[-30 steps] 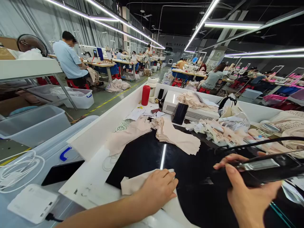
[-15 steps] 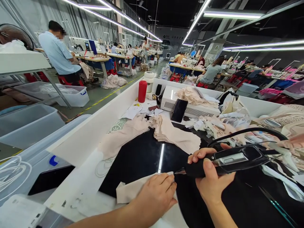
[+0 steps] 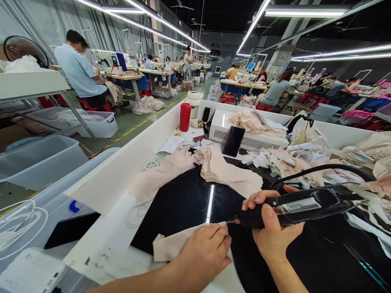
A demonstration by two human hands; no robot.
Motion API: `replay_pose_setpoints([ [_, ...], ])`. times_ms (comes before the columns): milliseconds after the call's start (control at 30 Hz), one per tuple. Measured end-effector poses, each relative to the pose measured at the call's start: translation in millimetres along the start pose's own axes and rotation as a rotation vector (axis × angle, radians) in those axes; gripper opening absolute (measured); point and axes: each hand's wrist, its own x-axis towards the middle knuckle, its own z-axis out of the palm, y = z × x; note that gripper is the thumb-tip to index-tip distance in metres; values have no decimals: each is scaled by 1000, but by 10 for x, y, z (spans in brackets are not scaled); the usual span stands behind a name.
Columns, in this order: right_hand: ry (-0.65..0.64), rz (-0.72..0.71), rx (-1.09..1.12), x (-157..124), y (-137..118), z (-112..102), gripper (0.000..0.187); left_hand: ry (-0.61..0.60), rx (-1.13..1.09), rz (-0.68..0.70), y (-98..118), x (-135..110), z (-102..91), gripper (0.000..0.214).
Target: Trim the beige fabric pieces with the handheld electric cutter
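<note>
My left hand point(image 3: 205, 253) rests over a folded beige fabric piece point(image 3: 167, 248), its fingers together and holding the fabric down near its right-hand edge. Its palm hides part of the piece. Wrapped round the black grip of a corded handheld tool point(image 3: 308, 205) is my right hand point(image 3: 273, 232). The tool's thin metal tip points left and reaches the fabric's corner, close to my left fingertips; whether it touches the cloth I cannot tell. Beneath both hands lies a glossy black work surface point(image 3: 180, 203).
Stacked beige fabric pieces point(image 3: 227, 171) lie ahead, with a phone point(image 3: 233, 141) propped behind them against a white vented box point(image 3: 214, 126). A red bottle point(image 3: 185, 117) stands at the back left. Tweezers point(image 3: 366, 266) lie at right. People sit at sewing machines beyond the white table wall point(image 3: 134, 150).
The whole view has shifted slightly to the right and down. Both hands keep nearly the same pose, with the tool tip still at the fabric's corner.
</note>
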Motion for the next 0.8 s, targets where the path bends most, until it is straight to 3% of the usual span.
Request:
replay_pose_setpoints([
  [567, 15, 0, -25, -16, -21, 38, 44, 17, 31, 6, 4, 38, -75, 37],
  [800, 14, 9, -31, -28, 4, 50, 44, -32, 36, 3, 0, 24, -73, 38],
])
